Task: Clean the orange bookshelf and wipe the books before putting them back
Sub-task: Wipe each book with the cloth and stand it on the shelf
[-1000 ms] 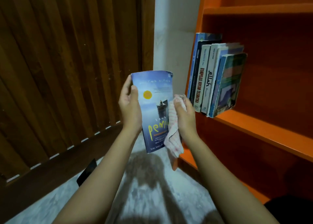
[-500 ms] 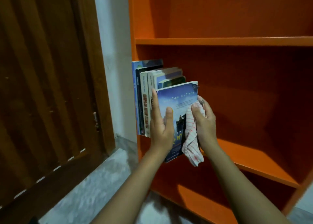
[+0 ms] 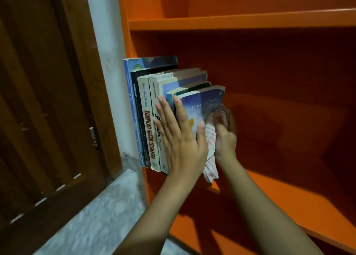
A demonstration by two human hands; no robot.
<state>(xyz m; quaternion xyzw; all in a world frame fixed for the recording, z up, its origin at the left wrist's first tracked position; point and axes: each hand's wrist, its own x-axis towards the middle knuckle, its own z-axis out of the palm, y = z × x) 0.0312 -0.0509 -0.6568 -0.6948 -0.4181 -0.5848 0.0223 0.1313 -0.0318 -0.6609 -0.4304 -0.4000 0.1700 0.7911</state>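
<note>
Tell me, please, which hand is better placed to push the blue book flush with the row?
Probably left: the left hand lies open and flat against the blue book, free to push; the right hand grips the checked cloth.

Right hand blurring around the checked cloth, left hand hiding the spine of the blue book, orange bookshelf cropped.

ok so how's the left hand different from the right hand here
The left hand lies flat with straight fingers against the blue book and the neighbouring books; the right hand is curled round a checked cloth. The left hand is at the spine side, the right hand on the cover side, deeper in the shelf. The left hand looks sharp, the right hand blurred. Both are at the blue book.
</note>
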